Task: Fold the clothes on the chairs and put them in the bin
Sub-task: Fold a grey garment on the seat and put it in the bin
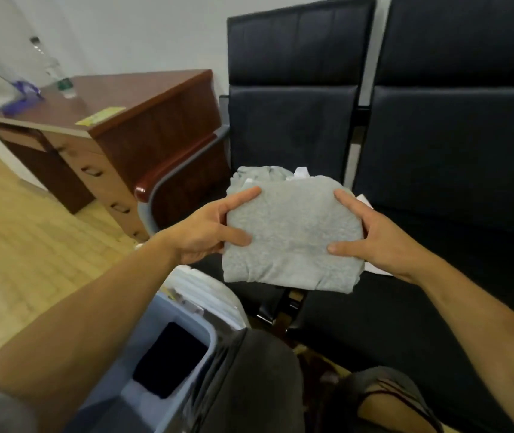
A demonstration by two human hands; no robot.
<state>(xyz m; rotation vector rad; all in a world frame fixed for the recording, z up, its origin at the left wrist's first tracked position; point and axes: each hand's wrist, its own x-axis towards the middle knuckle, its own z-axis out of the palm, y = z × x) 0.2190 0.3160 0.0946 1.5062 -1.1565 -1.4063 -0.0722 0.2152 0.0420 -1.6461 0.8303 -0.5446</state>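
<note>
A folded grey garment [293, 232] is held up in front of the black chairs [290, 126]. My left hand [209, 229] grips its left edge, thumb and forefinger on top. My right hand [374, 232] grips its right edge the same way. Behind it on the left chair's seat lie more grey and white clothes [268, 175]. The pale blue bin [184, 332] stands at the lower left, below my left forearm, with a folded black garment [171, 359] inside it.
A second black chair [455, 135] stands to the right. A brown wooden desk [143, 126] with drawers is at the left, carrying a plastic bottle [59, 76] and purple items. White folded things [209, 292] lie beside the bin. My knees are at the bottom.
</note>
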